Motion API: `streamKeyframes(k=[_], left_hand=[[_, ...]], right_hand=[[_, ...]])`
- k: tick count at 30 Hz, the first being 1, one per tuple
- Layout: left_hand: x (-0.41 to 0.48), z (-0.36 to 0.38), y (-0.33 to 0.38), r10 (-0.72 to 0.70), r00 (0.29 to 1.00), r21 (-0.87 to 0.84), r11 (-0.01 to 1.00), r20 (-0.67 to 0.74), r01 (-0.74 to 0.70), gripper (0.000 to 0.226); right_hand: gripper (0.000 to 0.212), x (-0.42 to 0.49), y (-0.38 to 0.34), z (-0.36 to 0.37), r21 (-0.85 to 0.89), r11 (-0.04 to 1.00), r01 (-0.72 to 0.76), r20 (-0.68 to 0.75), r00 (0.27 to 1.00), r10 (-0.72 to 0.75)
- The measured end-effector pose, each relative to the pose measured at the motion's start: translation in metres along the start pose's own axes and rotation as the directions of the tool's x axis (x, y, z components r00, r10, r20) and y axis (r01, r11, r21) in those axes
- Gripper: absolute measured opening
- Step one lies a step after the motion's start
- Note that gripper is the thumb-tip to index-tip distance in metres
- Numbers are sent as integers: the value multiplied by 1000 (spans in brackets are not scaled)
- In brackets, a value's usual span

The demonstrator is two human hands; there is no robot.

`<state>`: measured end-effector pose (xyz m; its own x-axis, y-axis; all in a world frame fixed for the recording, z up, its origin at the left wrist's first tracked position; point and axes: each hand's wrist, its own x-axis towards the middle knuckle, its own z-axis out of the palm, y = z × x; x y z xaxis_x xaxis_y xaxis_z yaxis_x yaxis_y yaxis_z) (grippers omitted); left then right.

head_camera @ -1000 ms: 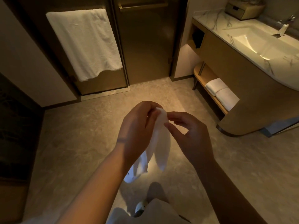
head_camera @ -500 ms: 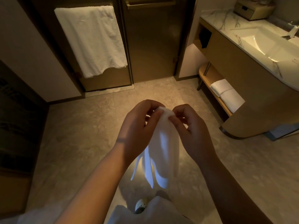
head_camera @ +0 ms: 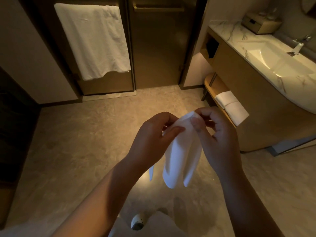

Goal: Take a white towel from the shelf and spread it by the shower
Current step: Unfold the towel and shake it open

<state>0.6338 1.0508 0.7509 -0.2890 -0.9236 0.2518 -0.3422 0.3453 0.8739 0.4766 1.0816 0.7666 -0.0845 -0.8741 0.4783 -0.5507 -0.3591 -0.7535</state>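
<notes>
Left hand [head_camera: 150, 139] and right hand [head_camera: 220, 139] are pinching the white towel [head_camera: 181, 159].
It is hanging in folds between them above the floor [head_camera: 77, 142], well apart from the shelf [head_camera: 214, 84] where two folded towels [head_camera: 232, 108] are lying.

Left hand [head_camera: 150, 139], right hand [head_camera: 220, 137], fingers [head_camera: 172, 131] pinching towel [head_camera: 181, 159]
</notes>
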Motion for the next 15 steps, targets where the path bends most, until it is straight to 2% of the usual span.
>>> streamKeyframes(k=[6,11,15], left_hand=[[-2,-3,-10,25,1000,19,1000,-19,-24,11],[-2,-5,-24,-95,995,-55,994,-1,95,15],[-3,-8,-24,-120,993,-114,986,11,121,9]], right_hand=[[7,1,-1,1,-4,1000,-17,-110,994,16],[6,3,-1,-6,30,1000,-7,-168,986,12],[6,4,-2,-11,38,999,-26,-178,984,32]])
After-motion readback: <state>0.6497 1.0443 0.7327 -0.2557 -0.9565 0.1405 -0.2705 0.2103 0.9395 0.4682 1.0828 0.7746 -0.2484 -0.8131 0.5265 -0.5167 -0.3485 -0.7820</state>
